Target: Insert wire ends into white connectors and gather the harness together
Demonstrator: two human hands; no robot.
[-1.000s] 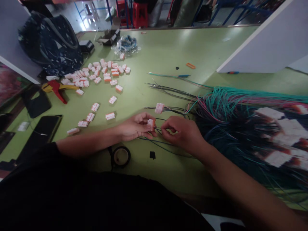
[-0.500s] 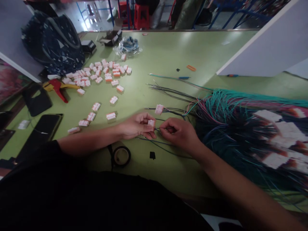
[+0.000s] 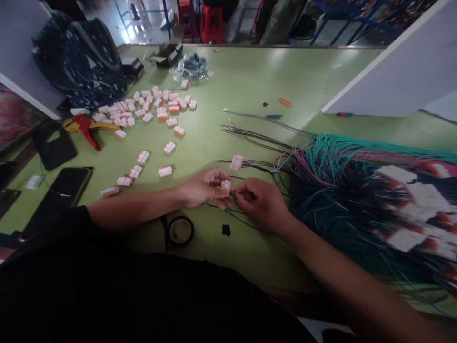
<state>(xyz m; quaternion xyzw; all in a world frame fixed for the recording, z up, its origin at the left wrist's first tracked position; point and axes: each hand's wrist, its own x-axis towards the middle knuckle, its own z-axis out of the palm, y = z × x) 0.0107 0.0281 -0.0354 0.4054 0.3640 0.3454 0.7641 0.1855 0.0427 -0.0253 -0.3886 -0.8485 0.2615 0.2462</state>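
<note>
My left hand (image 3: 204,188) is closed around a small white and orange connector (image 3: 225,186) just above the green table (image 3: 246,71). My right hand (image 3: 262,204) pinches a thin dark wire (image 3: 246,224) right at the connector's side. The two hands almost touch. Another connector (image 3: 236,162) with wires in it lies a little beyond them. A big bundle of teal, pink and dark wires (image 3: 357,190) spreads to the right.
Several loose white and orange connectors (image 3: 150,107) lie at the upper left. A roll of black tape (image 3: 180,231) sits near my left forearm. A red and yellow hand tool (image 3: 87,127), a dark phone (image 3: 59,193) and a dark backpack (image 3: 80,59) are at the left. A white board (image 3: 392,71) stands at the right.
My right hand has crept left toward the connector, closing the gap between the hands. The left hand has stayed nearly still.
</note>
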